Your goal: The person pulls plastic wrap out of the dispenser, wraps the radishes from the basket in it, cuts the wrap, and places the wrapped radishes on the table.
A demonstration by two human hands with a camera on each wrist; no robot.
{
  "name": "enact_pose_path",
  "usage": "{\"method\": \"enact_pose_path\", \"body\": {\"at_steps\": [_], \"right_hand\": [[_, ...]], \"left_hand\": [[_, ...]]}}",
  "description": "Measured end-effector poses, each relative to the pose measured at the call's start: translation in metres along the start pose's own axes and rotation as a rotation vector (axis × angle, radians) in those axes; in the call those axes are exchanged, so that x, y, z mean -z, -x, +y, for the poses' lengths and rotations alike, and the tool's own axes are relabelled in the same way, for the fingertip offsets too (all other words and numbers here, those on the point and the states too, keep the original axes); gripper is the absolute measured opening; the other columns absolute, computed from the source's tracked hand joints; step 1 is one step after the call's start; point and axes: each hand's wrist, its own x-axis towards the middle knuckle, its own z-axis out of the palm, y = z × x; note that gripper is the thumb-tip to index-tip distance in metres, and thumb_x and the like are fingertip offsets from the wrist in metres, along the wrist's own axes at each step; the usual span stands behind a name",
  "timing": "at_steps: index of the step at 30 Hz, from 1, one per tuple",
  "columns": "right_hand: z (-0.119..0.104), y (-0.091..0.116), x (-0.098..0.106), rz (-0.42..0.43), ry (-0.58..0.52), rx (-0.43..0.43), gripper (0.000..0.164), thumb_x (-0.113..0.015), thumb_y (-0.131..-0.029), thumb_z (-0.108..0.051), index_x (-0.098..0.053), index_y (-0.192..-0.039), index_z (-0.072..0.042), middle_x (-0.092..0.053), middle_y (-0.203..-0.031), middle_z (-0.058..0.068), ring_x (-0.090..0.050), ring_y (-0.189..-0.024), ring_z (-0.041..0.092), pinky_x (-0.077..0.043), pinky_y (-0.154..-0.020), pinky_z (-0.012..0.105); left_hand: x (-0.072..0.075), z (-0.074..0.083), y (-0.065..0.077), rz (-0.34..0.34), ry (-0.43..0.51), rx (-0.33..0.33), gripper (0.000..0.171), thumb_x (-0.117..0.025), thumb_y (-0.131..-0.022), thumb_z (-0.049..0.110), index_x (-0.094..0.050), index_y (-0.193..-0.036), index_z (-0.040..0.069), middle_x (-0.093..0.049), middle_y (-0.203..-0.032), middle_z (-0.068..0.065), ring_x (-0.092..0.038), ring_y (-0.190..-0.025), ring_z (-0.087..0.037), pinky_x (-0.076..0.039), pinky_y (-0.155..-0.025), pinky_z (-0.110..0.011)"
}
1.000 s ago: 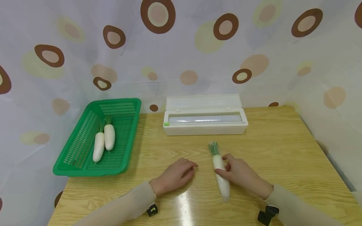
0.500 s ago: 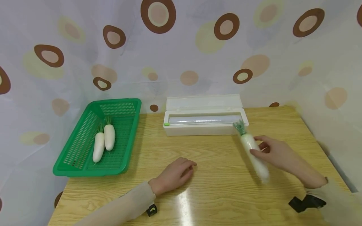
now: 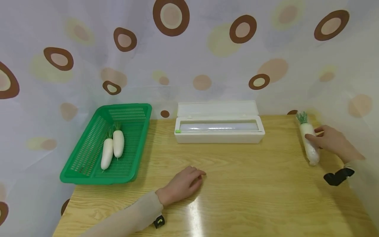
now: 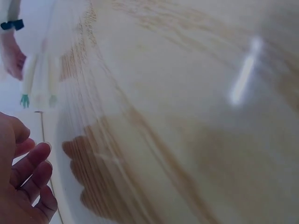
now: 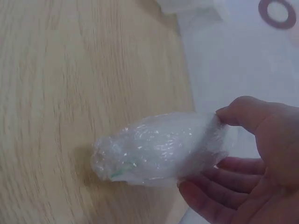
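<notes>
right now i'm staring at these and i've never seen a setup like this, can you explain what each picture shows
There is no robot here: a person works bare-handed. The widest picture comes from a camera on the head, looking forward and down; the other two come from cameras worn on the left and right wrists. On the wood-grained table are a green basket with two white radishes inside, and an open white box containing a shiny roll. The left hand holds nothing. The right hand grips a film-wrapped radish near the table's right side.
</notes>
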Motion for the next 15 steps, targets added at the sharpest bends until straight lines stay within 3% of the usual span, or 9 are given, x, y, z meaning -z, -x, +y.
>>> {"method": "enact_pose_path", "body": {"at_steps": [7, 15], "right_hand": [[0.035, -0.016, -0.002, 0.076, 0.040, -0.038, 0.081, -0.048, -0.109, -0.046, -0.029, -0.138, 0.027, -0.043, -0.128, 0.053, -0.051, -0.108, 0.066, -0.050, -0.083, 0.067], [0.042, -0.030, -0.006, 0.052, 0.074, -0.022, 0.083, -0.044, -0.110, -0.047, -0.029, -0.141, 0.028, -0.042, -0.129, 0.054, -0.049, -0.109, 0.066, -0.047, -0.086, 0.070]], "left_hand": [[-0.004, -0.002, 0.002, -0.009, 0.004, 0.011, 0.027, -0.059, -0.107, 0.016, -0.066, -0.131, 0.007, -0.067, -0.109, -0.001, -0.057, -0.095, -0.012, -0.052, -0.084, -0.027], [-0.001, -0.006, 0.002, -0.005, -0.017, 0.014, 0.028, -0.059, -0.107, 0.017, -0.065, -0.132, 0.008, -0.068, -0.111, -0.001, -0.058, -0.096, -0.012, -0.052, -0.084, -0.027]]}}
